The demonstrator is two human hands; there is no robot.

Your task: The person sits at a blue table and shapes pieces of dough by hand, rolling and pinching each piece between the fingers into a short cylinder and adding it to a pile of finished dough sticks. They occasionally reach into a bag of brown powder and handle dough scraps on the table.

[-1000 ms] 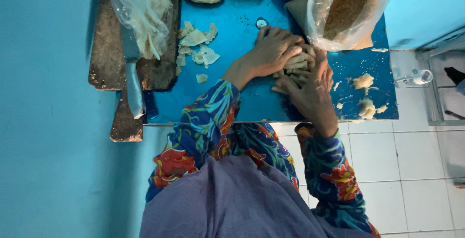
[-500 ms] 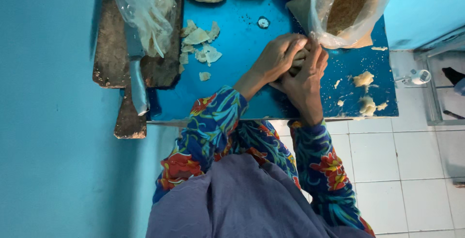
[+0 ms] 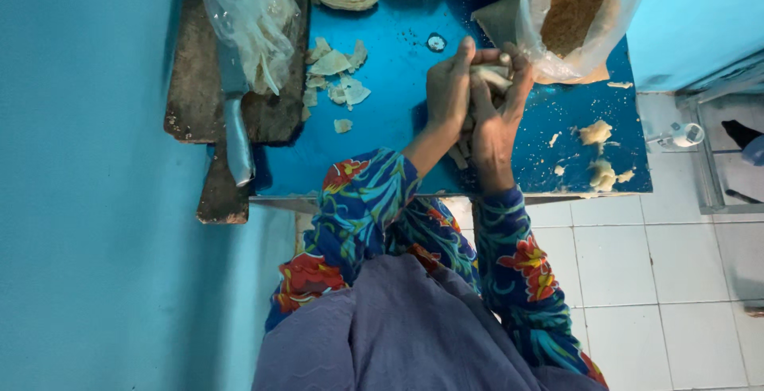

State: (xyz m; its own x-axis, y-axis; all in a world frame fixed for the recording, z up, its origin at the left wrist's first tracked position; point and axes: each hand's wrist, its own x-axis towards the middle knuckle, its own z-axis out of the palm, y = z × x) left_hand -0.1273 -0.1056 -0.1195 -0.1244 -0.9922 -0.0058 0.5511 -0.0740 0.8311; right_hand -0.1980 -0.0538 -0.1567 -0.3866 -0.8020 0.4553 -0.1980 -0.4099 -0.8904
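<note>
Both sleeves (image 3: 358, 216) are long, dark blue with red flowers and teal leaves. A plain grey-purple cloth (image 3: 406, 335) covers the chest.

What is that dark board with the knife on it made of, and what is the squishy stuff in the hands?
The board looks like dark, worn wood: matte and stained. The knife looks like shiny metal. The pale lump pressed between the left hand and right hand seems soft dough.

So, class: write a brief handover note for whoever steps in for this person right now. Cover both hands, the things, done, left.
Left hand and right hand: pressed together around a pale dough piece above the blue table.
Things: bag of brown crumbs right; knife on wooden board left.
Done: scraps and lumps lie about.
Left: piece not yet set down.
</note>
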